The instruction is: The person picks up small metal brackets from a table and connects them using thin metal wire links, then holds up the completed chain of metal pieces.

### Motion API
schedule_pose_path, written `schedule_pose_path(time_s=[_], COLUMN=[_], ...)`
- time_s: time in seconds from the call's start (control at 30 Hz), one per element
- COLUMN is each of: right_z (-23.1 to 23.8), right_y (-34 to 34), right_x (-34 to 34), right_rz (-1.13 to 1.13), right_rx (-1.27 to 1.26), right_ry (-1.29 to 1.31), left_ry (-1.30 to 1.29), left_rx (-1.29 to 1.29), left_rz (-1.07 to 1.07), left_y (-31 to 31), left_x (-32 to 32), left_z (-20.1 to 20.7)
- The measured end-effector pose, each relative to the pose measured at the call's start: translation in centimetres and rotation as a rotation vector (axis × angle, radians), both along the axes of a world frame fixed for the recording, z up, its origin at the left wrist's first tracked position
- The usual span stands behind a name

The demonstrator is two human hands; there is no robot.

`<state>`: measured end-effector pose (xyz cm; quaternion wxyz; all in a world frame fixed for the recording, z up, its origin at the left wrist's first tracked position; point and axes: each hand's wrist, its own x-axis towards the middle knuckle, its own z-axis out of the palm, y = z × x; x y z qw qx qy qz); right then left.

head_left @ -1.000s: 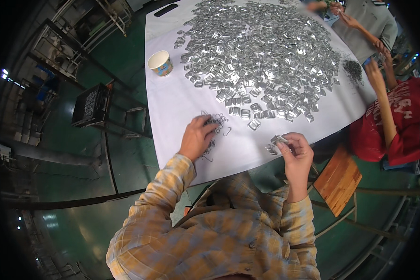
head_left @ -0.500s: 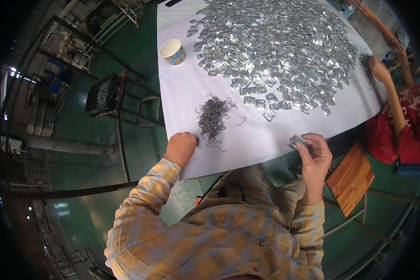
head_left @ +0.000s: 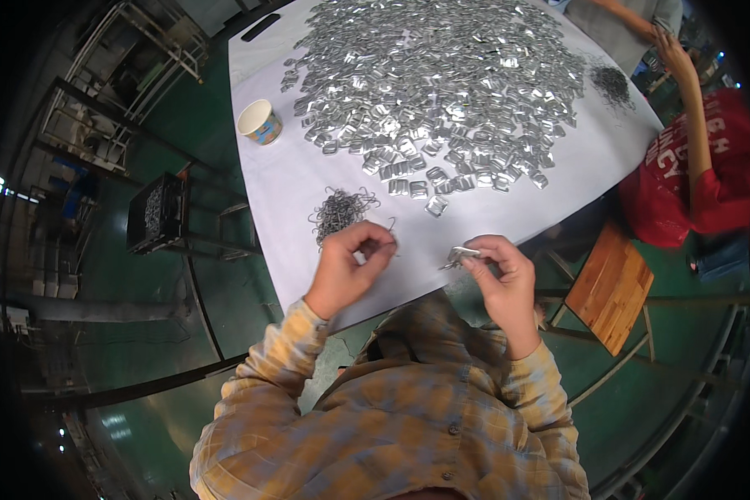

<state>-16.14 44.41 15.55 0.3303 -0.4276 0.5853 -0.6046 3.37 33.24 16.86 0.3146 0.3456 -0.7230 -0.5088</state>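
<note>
My left hand [head_left: 350, 265] is closed in a pinch beside the pile of dark wire hooks [head_left: 338, 208]. A thin wire hook [head_left: 392, 223] shows at its fingertips. Between thumb and fingers of my right hand [head_left: 507, 282], over the table's near edge, is a small shiny silver metal plate [head_left: 463, 253]. Thin wire ends stick out from the plate's left side. A large heap of similar silver plates [head_left: 442, 92] covers the far middle of the white-covered table [head_left: 275, 187]. One loose plate [head_left: 437, 206] lies at the heap's near edge.
A paper cup [head_left: 261, 123] stands at the table's left, and a black flat object [head_left: 261, 27] lies at the far left corner. A person in red [head_left: 687, 171] sits at the right, near another dark hook pile [head_left: 612, 86]. A wooden stool [head_left: 612, 287] stands at right.
My left hand has moved right from the table's left edge, past the hook pile, and now pinches at the lone hook. My right hand keeps the silver plate. The whole view has shifted.
</note>
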Motion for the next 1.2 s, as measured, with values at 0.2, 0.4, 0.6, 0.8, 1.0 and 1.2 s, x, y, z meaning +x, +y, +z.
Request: schedule_pose_path(time_s=[0.2,0.4,0.6,0.8,1.0,1.2], right_z=[1.2,2.0,2.3,2.1,1.9,-2.9], right_y=[1.0,2.1,2.2,2.2,2.3,0.4], right_x=[0.3,-0.3,-0.1,0.1,-0.1,-4.6], right_rz=[0.027,0.044,0.101,0.137,0.123,-0.053], right_rx=[0.005,0.008,0.012,0.017,0.049,-0.031], right_ry=[-0.025,0.076,0.111,0.067,0.137,0.017], left_ry=[0.039,0.036,0.061,0.053,0.083,0.157], left_rx=[-0.003,-0.077,-0.109,-0.086,0.017,0.084], left_rz=[-0.222,-0.364,-0.456,-0.543,-0.521,-0.411], left_y=[0.6,0.5,-0.1,-0.5,0.2,1.7], left_x=[-5.2,-6.0,-5.5,-5.1,-5.2,-5.0], left_z=[1.0,1.5,1.5,1.6,1.0,-0.3])
